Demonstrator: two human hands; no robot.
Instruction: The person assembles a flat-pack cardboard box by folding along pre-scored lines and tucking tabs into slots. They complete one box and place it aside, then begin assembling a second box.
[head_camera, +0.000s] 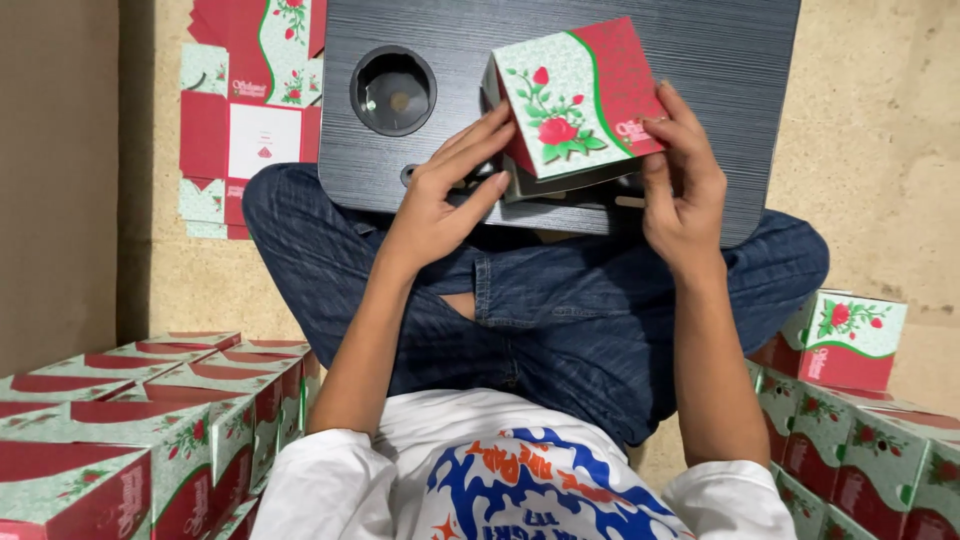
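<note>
Both hands, left hand and right hand, hold one red-and-green rose cardboard box with their fingers, nearly folded. Many finished boxes sit near; flat sheets wait far left.

pale green and red box (rose print) over black woodgrain tray, blue jeans.

Black lap table, flat cartons beyond; folded boxes stacked alongside.
</note>
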